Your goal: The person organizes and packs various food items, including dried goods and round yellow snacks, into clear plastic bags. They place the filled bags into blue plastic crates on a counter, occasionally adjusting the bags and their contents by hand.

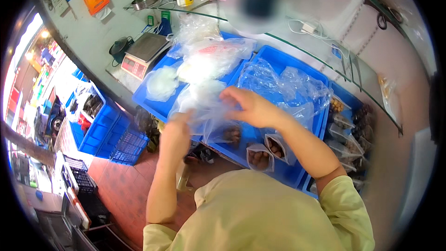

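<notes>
My left hand (175,135) is at the left edge of a clear plastic bag (200,107). Its fingers are smeared by motion, so their grip on the film is unclear. My right hand (253,108) reaches over the bag's right side, thumb and fingers spread apart. Whether its fingertips touch the film is hard to see. Below it, a clear bag of brown pieces (232,135) lies partly under the loose film. Two opened pouches of brown pieces, a nearer pouch (260,159) and another pouch (277,147), stand in the blue tray (290,176).
More clear bags (216,49) lie on the left blue tray (160,107). A weighing scale (143,55) stands beyond it. Several filled pouches (346,142) line the right side. A glass shelf (297,44) crosses the back, and blue crates (109,125) stand on the floor at left.
</notes>
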The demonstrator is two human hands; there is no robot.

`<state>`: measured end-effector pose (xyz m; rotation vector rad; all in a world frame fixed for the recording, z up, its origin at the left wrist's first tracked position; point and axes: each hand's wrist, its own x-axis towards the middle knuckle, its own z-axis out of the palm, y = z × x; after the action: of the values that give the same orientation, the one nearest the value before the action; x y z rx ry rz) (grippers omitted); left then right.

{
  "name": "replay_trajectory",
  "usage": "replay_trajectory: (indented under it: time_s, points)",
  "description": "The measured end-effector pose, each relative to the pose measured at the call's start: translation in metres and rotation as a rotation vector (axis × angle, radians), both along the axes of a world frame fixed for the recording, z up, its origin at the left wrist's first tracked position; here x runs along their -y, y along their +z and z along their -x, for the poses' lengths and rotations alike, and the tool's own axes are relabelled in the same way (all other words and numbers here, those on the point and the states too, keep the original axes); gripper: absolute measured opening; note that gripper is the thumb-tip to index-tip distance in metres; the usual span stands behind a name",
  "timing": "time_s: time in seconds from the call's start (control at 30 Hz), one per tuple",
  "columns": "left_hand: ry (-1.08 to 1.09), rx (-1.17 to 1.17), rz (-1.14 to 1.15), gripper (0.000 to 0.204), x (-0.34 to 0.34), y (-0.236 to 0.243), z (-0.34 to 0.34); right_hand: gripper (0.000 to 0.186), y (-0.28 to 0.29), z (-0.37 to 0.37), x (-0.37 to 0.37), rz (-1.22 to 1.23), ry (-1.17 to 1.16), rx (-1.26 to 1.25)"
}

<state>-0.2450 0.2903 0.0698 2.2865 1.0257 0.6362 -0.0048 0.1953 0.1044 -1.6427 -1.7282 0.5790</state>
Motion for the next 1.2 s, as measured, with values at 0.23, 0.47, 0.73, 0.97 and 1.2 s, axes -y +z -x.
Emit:
replay_trajectory:
  time_s: [0.23,0.47,0.73,0.97,1.2]
  points:
    - [0.266,-0.19,-0.275,0.066,0.021,-0.06,-0.023,0.047,-0.159,-0.081,0.001,0.505,-0.279,-0.7]
    - [-0.11,0.091,0.077,0.069,0.018,-0.081,-0.116,0.063,-0.218,-0.059,0.041,0.58,-0.532,-1.17]
    - [-0.477,0.336,0.276,0.068,0.05,0.102,-0.175,0.102,-0.171,-0.052,0.056,-0.099,0.253,-1.812]
    - [-0.569,0.471,0.795,0.062,0.046,0.112,-0.179,0.091,-0.132,-0.039,0.065,-0.261,0.077,-1.887]
    - [-0.549,-0.121,0.47,0.054,-0.011,0.082,-0.148,0.069,-0.179,-0.068,0.155,-0.499,-0.107,-1.972]
